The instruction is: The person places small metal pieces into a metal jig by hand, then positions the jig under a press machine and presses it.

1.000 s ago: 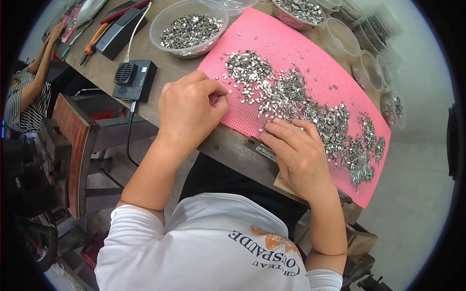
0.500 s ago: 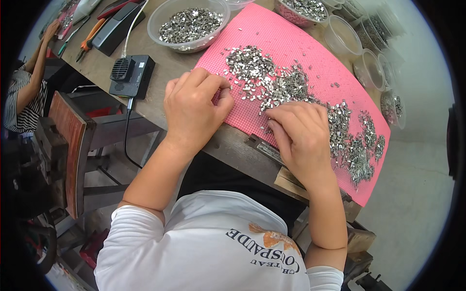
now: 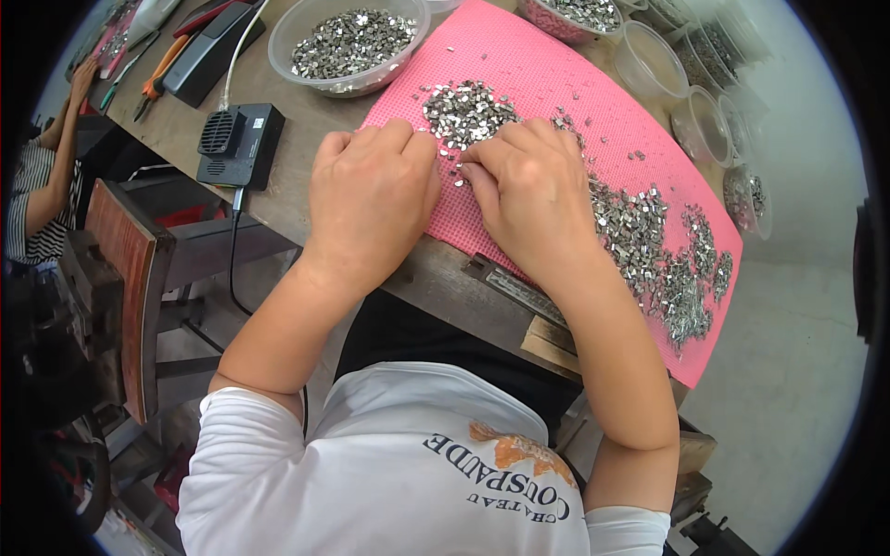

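Note:
Several heaps of small shiny metal pieces (image 3: 468, 111) lie on a pink textured mat (image 3: 640, 153). At the mat's near left edge is my left hand (image 3: 371, 199), its fingers curled in; what they hold, if anything, is hidden. My right hand (image 3: 533, 190) rests over the middle of the pieces, thumb and forefinger pinched together just below the left heap. Whatever sits in that pinch is too small to make out. Further right, under and beyond my right wrist, spreads another heap of metal pieces (image 3: 640, 232), with thin slivers at its near end.
A clear plastic bowl (image 3: 348, 88) full of metal pieces stands at the back left. Several clear tubs (image 3: 649, 60) line the mat's far right side. A black device (image 3: 241, 144) with a cable and orange-handled pliers (image 3: 156, 83) lie to the left. Another person's arm (image 3: 56, 167) shows at far left.
My right hand has moved left across the mat, close to my left hand, and now covers part of the middle heap. My left hand has curled further over.

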A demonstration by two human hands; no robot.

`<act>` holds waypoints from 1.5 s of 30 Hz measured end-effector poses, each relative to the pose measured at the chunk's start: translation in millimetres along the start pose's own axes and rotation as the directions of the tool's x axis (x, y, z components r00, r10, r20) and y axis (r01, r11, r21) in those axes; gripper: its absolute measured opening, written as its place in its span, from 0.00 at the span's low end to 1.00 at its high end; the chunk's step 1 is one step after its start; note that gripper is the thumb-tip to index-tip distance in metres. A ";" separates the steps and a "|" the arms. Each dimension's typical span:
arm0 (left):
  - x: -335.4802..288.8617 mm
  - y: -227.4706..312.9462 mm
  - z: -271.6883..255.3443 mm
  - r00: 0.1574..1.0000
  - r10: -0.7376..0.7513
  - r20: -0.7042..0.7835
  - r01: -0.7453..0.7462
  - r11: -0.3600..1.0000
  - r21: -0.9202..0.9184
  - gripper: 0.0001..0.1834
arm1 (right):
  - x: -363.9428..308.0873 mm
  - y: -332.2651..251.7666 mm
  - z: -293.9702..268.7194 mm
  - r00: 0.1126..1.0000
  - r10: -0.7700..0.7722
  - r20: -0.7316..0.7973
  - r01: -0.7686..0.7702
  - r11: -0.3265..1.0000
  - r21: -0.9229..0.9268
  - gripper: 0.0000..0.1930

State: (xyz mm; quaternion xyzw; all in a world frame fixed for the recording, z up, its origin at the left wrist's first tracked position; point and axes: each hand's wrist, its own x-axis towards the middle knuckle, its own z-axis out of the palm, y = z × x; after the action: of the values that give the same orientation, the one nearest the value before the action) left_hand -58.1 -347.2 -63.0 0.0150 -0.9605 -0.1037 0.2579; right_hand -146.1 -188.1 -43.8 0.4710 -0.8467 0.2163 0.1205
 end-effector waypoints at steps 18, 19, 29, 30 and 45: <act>1.6 -10.9 -2.1 0.997 0.006 0.073 0.001 0.996 -0.086 0.04 | 28.2 -22.5 -4.4 0.932 0.241 0.269 -0.189 0.960 -0.204 0.02; 1.2 -10.6 -1.9 0.998 0.006 0.062 -0.001 0.997 -0.078 0.04 | 26.2 -23.4 -3.4 0.951 0.205 0.233 -0.154 0.964 -0.219 0.04; -2.8 -13.2 -3.3 0.999 -0.004 0.037 0.014 0.959 -0.283 0.05 | 3.0 -12.7 2.1 0.947 0.315 0.055 -0.320 0.940 0.121 0.04; -3.8 -12.6 -4.3 0.999 -0.003 0.037 0.013 0.958 -0.286 0.05 | -0.3 -8.8 -5.1 0.938 0.343 0.056 -0.346 0.913 0.217 0.05; -13.7 42.8 -14.6 0.999 0.054 0.006 -0.028 0.620 -0.784 0.06 | -85.9 6.2 -71.6 0.746 0.509 0.428 -0.381 -0.200 0.902 0.09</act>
State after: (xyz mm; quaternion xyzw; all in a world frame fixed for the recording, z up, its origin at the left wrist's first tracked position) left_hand -37.9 -307.0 -48.5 -0.1223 -0.8233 -0.5057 0.2269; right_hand -106.0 -86.8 -17.6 0.0710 -0.5455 0.7847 -0.2859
